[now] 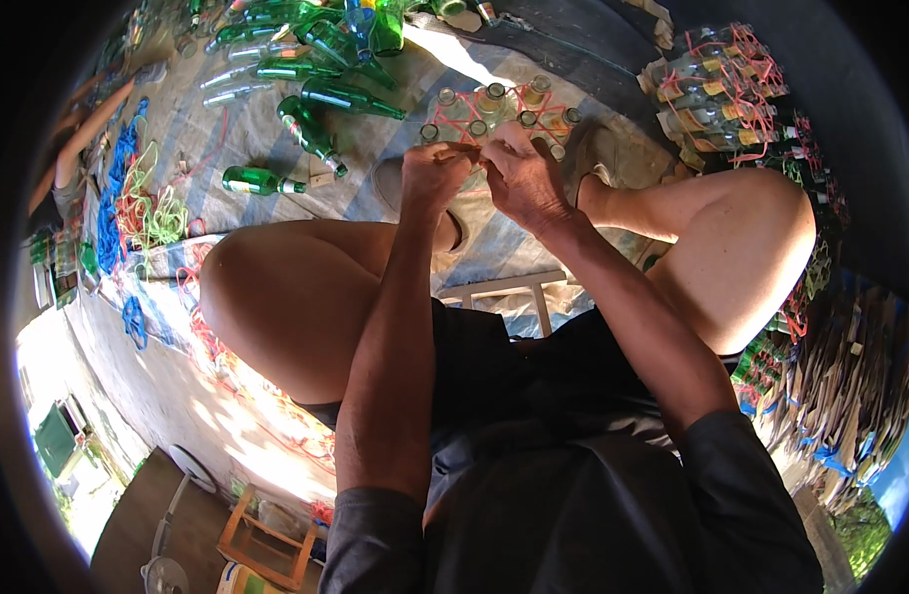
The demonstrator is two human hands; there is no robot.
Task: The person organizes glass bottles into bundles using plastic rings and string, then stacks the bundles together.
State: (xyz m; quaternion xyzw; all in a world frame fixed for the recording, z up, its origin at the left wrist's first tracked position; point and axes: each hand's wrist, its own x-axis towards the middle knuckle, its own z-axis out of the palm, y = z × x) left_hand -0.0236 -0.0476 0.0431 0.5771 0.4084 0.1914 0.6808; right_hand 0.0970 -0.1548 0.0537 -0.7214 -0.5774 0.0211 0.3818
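Note:
Between my feet stands a bundle of clear glass bottles [479, 129], upright, with pinkish-red string [464, 96] wound around and between their necks. My left hand [440, 176] and my right hand [526, 180] meet just over the near side of this bundle. The fingers of both are closed in a pinch, tips almost touching. A bit of red string shows at the fingertips. My hands cover part of the nearest bottles.
Green bottles [346, 97] lie in a heap on the striped sheet at the far left. Tangled coloured string [157, 213] lies left of my knee. String-tied clear bottles [717, 89] are stacked at the right. Another person's arm [93, 129] shows at the left edge.

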